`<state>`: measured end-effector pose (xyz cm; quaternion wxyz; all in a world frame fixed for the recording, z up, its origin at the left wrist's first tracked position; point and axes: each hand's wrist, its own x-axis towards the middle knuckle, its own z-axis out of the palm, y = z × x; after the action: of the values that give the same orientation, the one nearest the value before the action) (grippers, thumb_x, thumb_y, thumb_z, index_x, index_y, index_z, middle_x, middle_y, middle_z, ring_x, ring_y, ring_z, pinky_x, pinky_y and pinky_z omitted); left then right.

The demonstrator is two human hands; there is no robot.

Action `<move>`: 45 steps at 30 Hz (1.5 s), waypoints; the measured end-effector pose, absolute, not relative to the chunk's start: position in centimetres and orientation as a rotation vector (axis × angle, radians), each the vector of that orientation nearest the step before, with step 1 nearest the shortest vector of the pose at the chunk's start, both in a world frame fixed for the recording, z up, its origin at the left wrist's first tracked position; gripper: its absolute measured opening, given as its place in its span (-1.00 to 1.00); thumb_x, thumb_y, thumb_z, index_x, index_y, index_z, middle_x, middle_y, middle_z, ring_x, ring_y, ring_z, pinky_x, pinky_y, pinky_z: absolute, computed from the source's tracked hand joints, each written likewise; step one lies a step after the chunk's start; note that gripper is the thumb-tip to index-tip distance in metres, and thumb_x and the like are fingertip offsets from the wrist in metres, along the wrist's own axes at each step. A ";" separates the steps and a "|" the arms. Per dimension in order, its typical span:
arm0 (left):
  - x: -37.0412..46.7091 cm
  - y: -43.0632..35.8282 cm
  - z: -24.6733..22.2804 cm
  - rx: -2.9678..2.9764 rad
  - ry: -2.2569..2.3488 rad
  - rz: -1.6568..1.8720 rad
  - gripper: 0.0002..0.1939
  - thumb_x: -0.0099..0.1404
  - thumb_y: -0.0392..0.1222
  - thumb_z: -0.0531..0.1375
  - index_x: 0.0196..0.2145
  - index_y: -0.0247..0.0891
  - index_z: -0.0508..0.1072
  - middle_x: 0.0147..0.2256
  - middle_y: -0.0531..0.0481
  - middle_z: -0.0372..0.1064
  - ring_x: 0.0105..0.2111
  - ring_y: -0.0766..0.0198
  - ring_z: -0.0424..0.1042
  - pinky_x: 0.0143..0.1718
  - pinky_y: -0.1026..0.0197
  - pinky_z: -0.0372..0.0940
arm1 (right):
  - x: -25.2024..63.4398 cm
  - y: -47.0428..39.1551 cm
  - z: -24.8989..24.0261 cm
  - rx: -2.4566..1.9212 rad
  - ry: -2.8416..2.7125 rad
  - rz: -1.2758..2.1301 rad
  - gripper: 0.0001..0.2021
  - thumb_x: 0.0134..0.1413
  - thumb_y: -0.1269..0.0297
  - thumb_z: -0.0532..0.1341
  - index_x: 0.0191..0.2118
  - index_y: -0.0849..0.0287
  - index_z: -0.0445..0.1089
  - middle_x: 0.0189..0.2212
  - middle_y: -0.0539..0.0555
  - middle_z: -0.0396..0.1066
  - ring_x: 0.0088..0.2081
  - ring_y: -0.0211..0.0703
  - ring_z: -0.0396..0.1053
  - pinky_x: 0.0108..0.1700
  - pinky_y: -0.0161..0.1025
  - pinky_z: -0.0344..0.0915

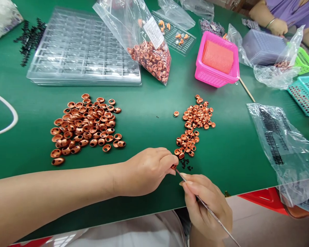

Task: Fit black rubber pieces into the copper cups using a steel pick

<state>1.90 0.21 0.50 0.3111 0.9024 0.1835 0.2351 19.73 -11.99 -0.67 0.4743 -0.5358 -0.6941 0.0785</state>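
Carrying trays (87, 48), then a pink basket (211, 79), the desk (146, 127) stretches toward a person (293, 13) at far right. Near its front edge the left hand (148, 171), knuckles up, pinches a copper ring (173, 167); the right hand (213, 199) grips a rod (221, 223) pen-fashion, tip at the ring.

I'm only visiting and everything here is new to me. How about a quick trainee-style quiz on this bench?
1. True or false: the left hand is pinching a copper-coloured part.
2. Which colour is the basket holding orange-red material? A) green B) pink C) turquoise
3. Fill in the blank: the right hand holds a thin metal ____ pointed toward the left hand.

Key:
1. True.
2. B, pink.
3. Rod.
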 end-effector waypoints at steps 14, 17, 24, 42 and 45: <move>2.3 0.8 0.2 2.155 0.531 0.614 -0.97 0.37 -0.31 0.19 -0.22 -0.31 0.43 -0.40 0.04 0.44 -0.44 0.36 0.38 -0.35 0.36 0.27 | 19.5 -11.3 -0.5 -1.292 -1.581 0.279 -0.61 0.01 0.70 0.23 -0.07 0.18 0.37 -0.23 0.10 0.53 -0.23 -0.19 0.51 -0.24 -0.18 0.51; 2.3 0.8 -0.1 2.128 0.532 0.618 -0.96 0.37 -0.30 0.20 -0.22 -0.28 0.44 -0.40 0.06 0.44 -0.45 0.38 0.38 -0.37 0.38 0.26 | 19.5 -11.2 -0.6 -1.304 -1.563 0.291 -0.62 0.02 0.68 0.24 -0.07 0.16 0.37 -0.24 0.10 0.53 -0.24 -0.18 0.51 -0.25 -0.17 0.50; 2.3 0.8 -0.6 2.104 0.532 0.639 -0.96 0.36 -0.29 0.20 -0.22 -0.27 0.43 -0.40 0.09 0.43 -0.46 0.40 0.36 -0.38 0.40 0.23 | 19.4 -11.3 -0.6 -1.301 -1.520 0.314 -0.63 0.01 0.69 0.24 -0.09 0.17 0.39 -0.24 0.09 0.54 -0.24 -0.17 0.51 -0.25 -0.16 0.49; 2.3 0.8 -0.4 2.079 0.535 0.591 -0.94 0.33 -0.33 0.22 -0.22 -0.28 0.43 -0.39 0.09 0.42 -0.44 0.39 0.36 -0.37 0.38 0.23 | 19.4 -11.5 -0.8 -1.316 -1.493 0.329 -0.62 0.00 0.69 0.23 -0.09 0.16 0.39 -0.24 0.09 0.54 -0.25 -0.16 0.50 -0.28 -0.18 0.47; 2.4 0.8 -0.4 2.100 0.527 0.606 -0.95 0.33 -0.35 0.21 -0.23 -0.30 0.42 -0.39 0.07 0.42 -0.44 0.38 0.36 -0.36 0.37 0.24 | 19.3 -11.5 -0.8 -1.303 -1.496 0.322 -0.63 -0.01 0.71 0.23 -0.10 0.19 0.39 -0.24 0.10 0.53 -0.24 -0.16 0.50 -0.26 -0.18 0.47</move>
<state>2.37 0.78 -0.43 0.4319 0.8424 0.2112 0.2432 19.32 -11.50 -0.83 0.5360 -0.5474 -0.6283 0.1351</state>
